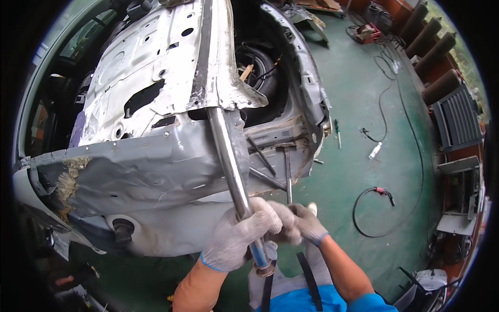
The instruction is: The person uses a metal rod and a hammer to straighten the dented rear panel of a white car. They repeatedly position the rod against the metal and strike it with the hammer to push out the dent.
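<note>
My gloved left hand [240,235] is wrapped round a long chrome pipe [226,156]. The pipe slants from near my body up to the edge of a stripped, dented white car panel [171,62], its far end out of sight there. My gloved right hand [302,224] is just right of the pipe, its fingers smeared by motion, so I cannot tell what they hold. A hammer [288,158] and dark bars [262,156] lie on the bodywork right of the pipe. Below the panel is torn, creased grey sheet metal [135,171].
On the green floor [374,88] at right lie a welding torch [384,192] with its hose, a screwdriver [338,133] and cables. Gas cylinders [431,47], a red machine [366,34] and grey metal parts [455,117] line the right wall. A spare wheel [257,65] sits inside the car body.
</note>
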`<state>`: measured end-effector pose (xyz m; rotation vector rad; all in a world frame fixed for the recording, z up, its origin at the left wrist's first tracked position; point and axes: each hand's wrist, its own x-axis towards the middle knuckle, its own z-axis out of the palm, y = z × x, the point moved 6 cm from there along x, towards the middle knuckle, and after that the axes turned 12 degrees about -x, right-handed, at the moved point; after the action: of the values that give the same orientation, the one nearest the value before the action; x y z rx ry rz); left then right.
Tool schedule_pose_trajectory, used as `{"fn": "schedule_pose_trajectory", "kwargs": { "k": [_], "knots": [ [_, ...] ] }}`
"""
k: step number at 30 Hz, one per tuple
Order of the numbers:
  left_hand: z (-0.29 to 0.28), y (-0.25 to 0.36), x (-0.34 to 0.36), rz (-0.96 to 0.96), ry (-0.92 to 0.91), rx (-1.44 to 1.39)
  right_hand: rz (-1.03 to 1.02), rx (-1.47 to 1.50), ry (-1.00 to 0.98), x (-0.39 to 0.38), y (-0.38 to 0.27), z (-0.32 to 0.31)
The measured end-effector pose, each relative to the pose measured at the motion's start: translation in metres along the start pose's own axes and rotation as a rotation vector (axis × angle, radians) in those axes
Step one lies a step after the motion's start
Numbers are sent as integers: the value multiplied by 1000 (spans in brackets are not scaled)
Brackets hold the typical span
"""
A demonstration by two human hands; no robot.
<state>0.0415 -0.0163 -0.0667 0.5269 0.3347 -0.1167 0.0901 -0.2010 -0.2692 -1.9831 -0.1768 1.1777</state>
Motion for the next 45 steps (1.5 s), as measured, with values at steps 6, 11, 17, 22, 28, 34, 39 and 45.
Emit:
{"fn": "schedule_pose_trajectory", "kwargs": {
  "k": [6, 11, 17, 22, 28, 34, 39, 45],
  "knots": [
    [-6, -23, -13, -195, 90, -213, 217, -631, 319, 162, 107, 6],
    [16, -23, -30, -159, 260, -156, 193, -561, 352, 195, 122, 9],
    [28, -17, -32, -79, 564, 11, 61, -397, 211, 131, 73, -10],
    [27, -10, -31, -74, 591, 136, 132, 330, -332, 10, 0, -47],
    [26, -10, -31, -83, 531, 82, 97, 111, -190, -75, -80, -167],
    [26, -5, -32, -102, 568, 171, -570, -98, 298, -55, -250, -216],
    [26, -5, -30, -107, 578, 149, -772, -520, 175, -52, -355, -183],
    [23, -1, -31, -132, 621, 257, -915, -1020, 218, -43, -401, -152]
  ]
}}
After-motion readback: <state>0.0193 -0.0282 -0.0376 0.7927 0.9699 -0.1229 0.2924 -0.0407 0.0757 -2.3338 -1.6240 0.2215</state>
